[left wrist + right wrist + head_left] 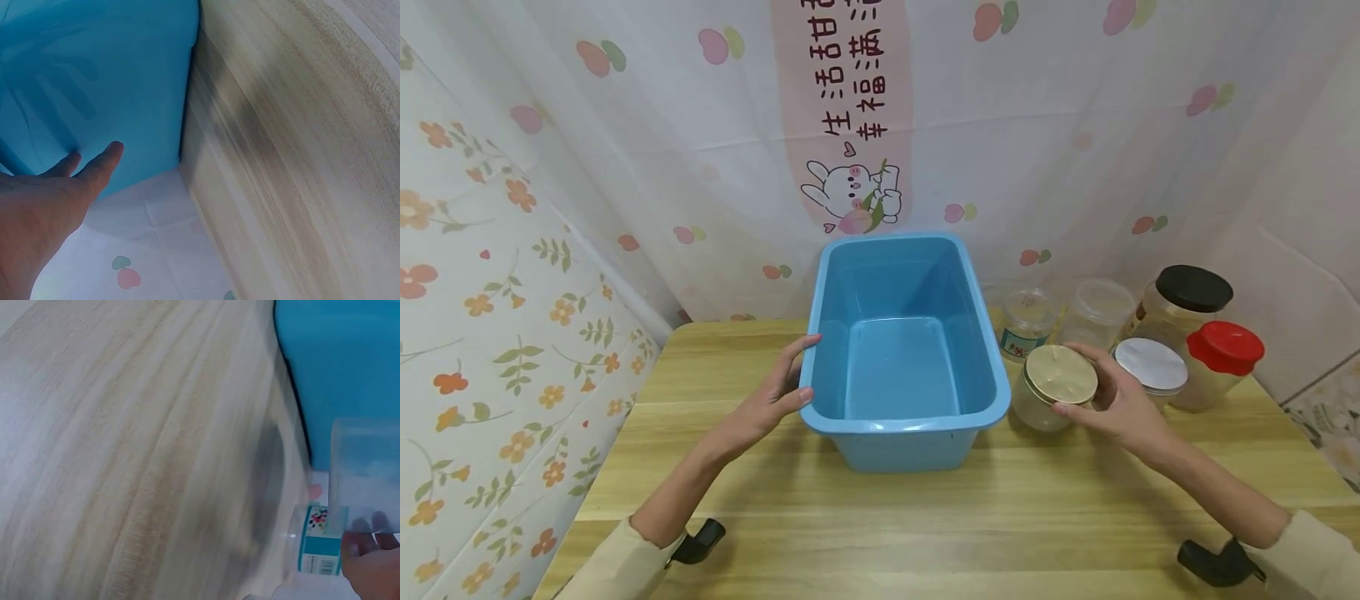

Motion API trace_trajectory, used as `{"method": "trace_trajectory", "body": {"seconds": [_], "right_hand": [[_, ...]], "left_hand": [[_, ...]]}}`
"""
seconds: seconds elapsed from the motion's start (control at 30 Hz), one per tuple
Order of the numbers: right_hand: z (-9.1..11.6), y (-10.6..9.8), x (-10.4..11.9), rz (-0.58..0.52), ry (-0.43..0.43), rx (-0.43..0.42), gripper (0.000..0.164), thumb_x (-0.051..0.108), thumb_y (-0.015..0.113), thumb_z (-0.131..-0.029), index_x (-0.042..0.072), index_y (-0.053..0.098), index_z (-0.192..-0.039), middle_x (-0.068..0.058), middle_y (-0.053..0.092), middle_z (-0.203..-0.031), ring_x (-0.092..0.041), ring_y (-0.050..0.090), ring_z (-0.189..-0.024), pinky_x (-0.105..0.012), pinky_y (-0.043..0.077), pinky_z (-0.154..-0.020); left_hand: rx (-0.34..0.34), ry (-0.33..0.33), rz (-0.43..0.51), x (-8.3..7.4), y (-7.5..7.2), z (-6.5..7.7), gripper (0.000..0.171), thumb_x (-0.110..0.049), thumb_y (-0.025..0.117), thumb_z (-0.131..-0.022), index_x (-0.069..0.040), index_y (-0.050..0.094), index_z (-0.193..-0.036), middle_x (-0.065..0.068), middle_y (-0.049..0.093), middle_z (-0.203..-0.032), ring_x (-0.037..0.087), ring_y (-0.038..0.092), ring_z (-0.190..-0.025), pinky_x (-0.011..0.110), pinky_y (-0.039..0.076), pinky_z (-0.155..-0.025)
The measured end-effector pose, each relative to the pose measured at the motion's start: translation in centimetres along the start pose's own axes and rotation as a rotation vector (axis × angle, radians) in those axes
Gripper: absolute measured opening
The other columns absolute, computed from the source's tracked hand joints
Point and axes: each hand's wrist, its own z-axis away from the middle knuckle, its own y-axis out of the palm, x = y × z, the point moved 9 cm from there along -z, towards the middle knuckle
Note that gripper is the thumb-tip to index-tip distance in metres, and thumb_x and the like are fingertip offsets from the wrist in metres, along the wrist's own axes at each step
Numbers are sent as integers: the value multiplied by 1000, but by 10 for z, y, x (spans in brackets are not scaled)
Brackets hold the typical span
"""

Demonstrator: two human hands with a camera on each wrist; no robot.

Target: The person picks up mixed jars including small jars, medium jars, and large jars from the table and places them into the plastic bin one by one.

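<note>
Pale printed cloth (pixel 1060 158) hangs behind a wood-grain worktop (pixel 887 525), on which a blue plastic basin (pixel 898 454) stands upright.

Of the two hands, the left hand (pixel 775 392) has its fingers extended and spread, grasping nothing; the tips of thumb and finger meet the basin's left rim from outside. On the other side, the right hand (pixel 1123 414) is partly closed, thumb in front and fingers behind, round a clear jar with a gold lid (pixel 1060 375), just beside the basin's right wall near its front corner. From the right wrist this jar looks raised off the worktop, with a shadow below, though blur and the cropped view make that hard to confirm.

Beyond the right hand are more jars. A clear jar with a teal label (pixel 1022 343) is nearest the basin; next to it comes a jar with a translucent lid (pixel 1101 304). Just past the hand is a jar with a white lid (pixel 1150 367), a jar with a red lid (pixel 1225 350) near it and a jar with a black lid (pixel 1195 289) behind.

Farther out, floral fabric (pixel 497 317) covers the left side, and a pink panel (pixel 850 100) with a rabbit and Chinese characters decorates the cloth above the basin.
</note>
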Motion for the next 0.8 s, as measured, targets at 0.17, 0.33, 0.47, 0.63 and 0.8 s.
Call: {"method": "trace_trajectory", "body": {"seconds": [0.17, 0.33, 0.47, 0.63, 0.8], "right_hand": [[-3, 0, 9, -23, -49, -6, 82, -16, 75, -82, 4, 38, -152, -11, 48, -139, -14, 53, -122, -19, 47, -92], [-7, -3, 20, -61, -86, -2, 82, -19, 73, -81, 2, 38, -152, -12, 48, -139, -16, 54, -120, -20, 49, -90], [-10, -4, 22, -45, -91, 4, 82, -19, 73, -82, 2, 37, -152, -12, 47, -140, -15, 54, -121, -20, 49, -91], [-12, -5, 21, -12, -79, 12, 82, -17, 74, -83, 3, 37, -153, -12, 46, -140, -15, 53, -122, -20, 47, -92], [-16, -4, 24, -36, -113, 28, 82, -20, 72, -81, -1, 36, -152, -14, 46, -140, -16, 53, -122, -20, 48, -92]], "left_hand": [[-4, 0, 2, 1, 1, 0, 65, -35, 49, -107, -26, 12, -160, 29, 19, -158, 55, 38, -133, 63, 44, -96], [-10, -12, -5, 2, 0, 1, 66, -36, 48, -106, -26, 12, -161, 29, 17, -159, 55, 37, -134, 63, 44, -96], [-18, -17, -16, 3, -1, 1, 65, -36, 48, -106, -27, 13, -161, 28, 16, -160, 56, 36, -135, 64, 43, -96], [-8, -8, -14, 4, 2, 0, 65, -35, 47, -107, -25, 11, -160, 30, 15, -159, 59, 34, -134, 64, 43, -97], [-11, -11, -6, 3, 1, 0, 64, -33, 47, -107, -26, 12, -160, 32, 16, -158, 59, 35, -133, 63, 43, -96]]}}
